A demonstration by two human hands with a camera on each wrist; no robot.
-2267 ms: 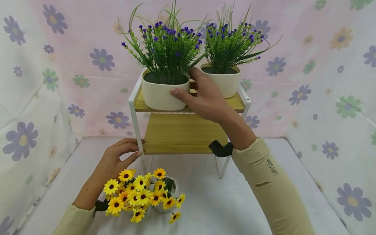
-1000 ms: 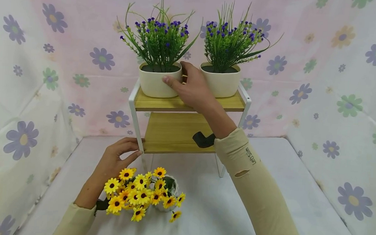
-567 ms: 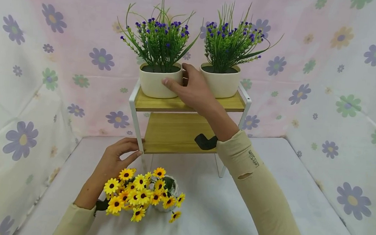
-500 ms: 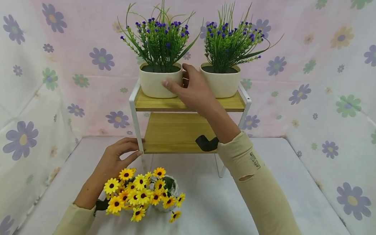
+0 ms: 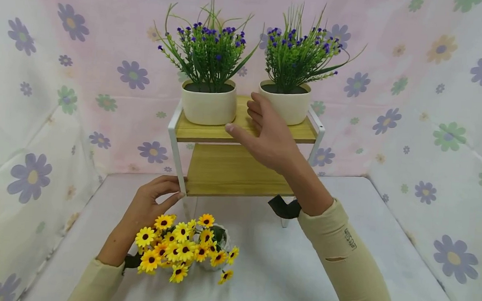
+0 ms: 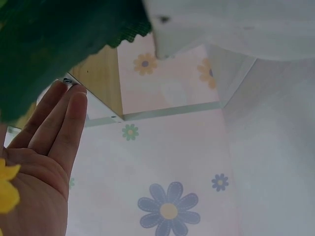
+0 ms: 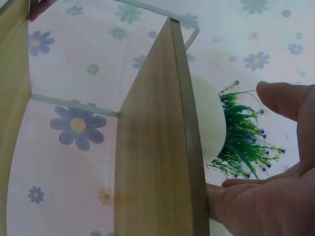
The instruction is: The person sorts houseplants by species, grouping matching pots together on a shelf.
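A two-tier wooden shelf (image 5: 240,169) with a white metal frame stands at the middle back. My left hand (image 5: 148,202) holds its left front leg low down, thumb in front and fingers reaching behind. In the left wrist view those fingertips (image 6: 76,93) meet the frame beside a board. On the top board stand two white oval pots of purple flowers and grass, a left pot (image 5: 208,107) and a right pot (image 5: 291,107). My right hand (image 5: 268,138) is in front of the gap between them, thumb and fingers spread, holding nothing. It overlaps the right pot in the head view.
Yellow artificial daisies (image 5: 181,250) stand low in front of the shelf, close to my left wrist, with a pale pot (image 5: 221,234) partly showing behind the blooms. A white cloth (image 5: 299,274) covers the table. Flower-printed curtains (image 5: 32,110) enclose the sides and back.
My right hand first moved the left pot back and left on the top board. It has since let go and drawn back to the right. My left hand stays at the leg.
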